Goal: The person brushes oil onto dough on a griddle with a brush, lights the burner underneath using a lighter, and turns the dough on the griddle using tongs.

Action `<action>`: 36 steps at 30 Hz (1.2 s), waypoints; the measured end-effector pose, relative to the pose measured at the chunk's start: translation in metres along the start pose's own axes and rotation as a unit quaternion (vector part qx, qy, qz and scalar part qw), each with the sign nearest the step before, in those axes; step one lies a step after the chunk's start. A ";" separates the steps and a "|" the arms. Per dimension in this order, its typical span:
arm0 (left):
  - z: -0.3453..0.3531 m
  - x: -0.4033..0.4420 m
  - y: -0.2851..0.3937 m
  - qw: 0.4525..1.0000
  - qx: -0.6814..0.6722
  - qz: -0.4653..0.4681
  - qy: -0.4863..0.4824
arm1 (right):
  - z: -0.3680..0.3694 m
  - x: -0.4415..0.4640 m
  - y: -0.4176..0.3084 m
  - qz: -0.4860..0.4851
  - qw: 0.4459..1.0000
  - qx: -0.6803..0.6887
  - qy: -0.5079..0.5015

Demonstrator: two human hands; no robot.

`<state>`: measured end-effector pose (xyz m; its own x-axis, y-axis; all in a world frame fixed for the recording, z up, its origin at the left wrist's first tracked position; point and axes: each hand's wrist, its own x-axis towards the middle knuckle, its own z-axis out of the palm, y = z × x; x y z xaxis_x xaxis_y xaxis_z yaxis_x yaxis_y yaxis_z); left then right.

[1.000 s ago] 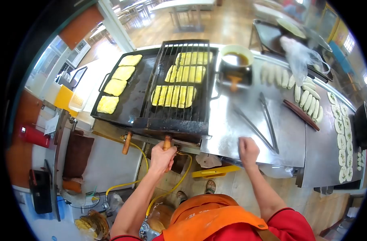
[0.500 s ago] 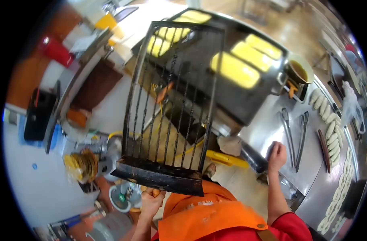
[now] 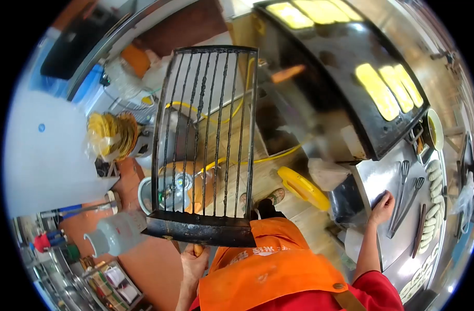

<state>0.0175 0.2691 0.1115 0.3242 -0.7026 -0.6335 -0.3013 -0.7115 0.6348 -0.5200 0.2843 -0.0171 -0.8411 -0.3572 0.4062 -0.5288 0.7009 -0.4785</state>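
Observation:
My left hand (image 3: 195,262) is closed round the wooden handle (image 3: 198,250) of a black metal grill rack (image 3: 199,228). The rack stands up in front of me, its long bars pointing away, dark residue crusted along them. Over the edge of the steel counter (image 3: 374,179) on the right, my right hand (image 3: 383,208) is curled in a loose fist; nothing shows in it. Beside that hand lie two long-handled slotted turners (image 3: 404,173). A brown wooden stick (image 3: 419,230) rests farther right, next to a row of twisted dough pieces (image 3: 432,207).
Ahead right is a large black griddle (image 3: 340,57) with bright yellow rectangular patches (image 3: 377,92). A bowl of yellowish liquid (image 3: 433,129) sits at its corner. A yellow plastic object (image 3: 302,189) and a yellow hose (image 3: 278,154) are low down near my feet. A bucket (image 3: 145,194) stands left.
My view has turned left, so the griddle appears farther right. The rack stays in my left hand, now over the floor and bucket in view. My right hand remains by the counter.

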 end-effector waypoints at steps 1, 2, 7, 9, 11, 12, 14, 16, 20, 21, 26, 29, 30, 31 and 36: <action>-0.003 -0.001 -0.006 1.000 -0.019 -0.004 -0.008 | -0.001 -0.002 0.002 -0.006 1.000 -0.008 -0.001; -0.005 -0.003 -0.010 1.000 -0.015 -0.005 -0.005 | -0.003 -0.002 -0.003 -0.011 1.000 -0.015 0.001; -0.010 -0.006 -0.005 0.997 0.061 -0.042 0.010 | -0.001 -0.005 -0.001 -0.024 0.999 -0.024 0.002; -0.013 0.000 -0.023 0.998 0.054 -0.036 0.003 | -0.002 -0.003 0.000 -0.044 0.999 -0.020 0.024; -0.016 0.001 -0.024 0.996 0.085 -0.028 -0.006 | -0.001 -0.003 0.001 -0.039 0.999 -0.007 0.023; -0.015 0.001 -0.027 0.996 0.084 -0.020 -0.010 | -0.001 -0.004 0.002 -0.042 0.999 0.005 0.026; -0.015 -0.003 -0.032 0.997 0.081 -0.011 -0.005 | -0.005 -0.004 -0.002 -0.020 1.000 0.010 0.017; -0.011 -0.009 -0.029 0.995 0.098 0.018 -0.006 | -0.006 -0.005 -0.005 -0.019 1.000 0.020 0.014; 0.002 -0.004 -0.039 0.996 0.079 0.017 -0.040 | -0.008 -0.004 -0.003 -0.037 0.999 0.020 0.021; 0.007 -0.003 -0.038 0.996 0.066 0.014 -0.050 | -0.008 -0.004 0.000 -0.036 0.999 0.024 0.016; 0.041 -0.005 -0.017 0.992 0.064 0.023 -0.104 | -0.004 -0.003 -0.001 -0.032 0.997 0.067 0.010; 0.059 -0.003 -0.016 0.991 0.055 0.033 -0.120 | -0.008 -0.002 -0.002 -0.037 0.997 0.072 -0.003; 0.064 -0.005 -0.010 0.990 0.081 0.030 -0.115 | -0.007 -0.003 -0.001 -0.033 0.996 0.079 -0.007; 0.066 -0.003 -0.015 0.990 0.077 0.032 -0.115 | -0.007 -0.003 0.000 -0.030 0.996 0.086 -0.011; 0.074 -0.005 -0.009 0.987 0.106 0.043 -0.113 | -0.009 0.000 -0.003 -0.028 0.993 0.115 -0.028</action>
<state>-0.0479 0.2775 0.0760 0.0886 -0.7284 -0.6794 -0.5069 -0.6202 0.5987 -0.5172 0.2875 -0.0086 -0.8107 -0.4306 0.3966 -0.5822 0.5220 -0.6234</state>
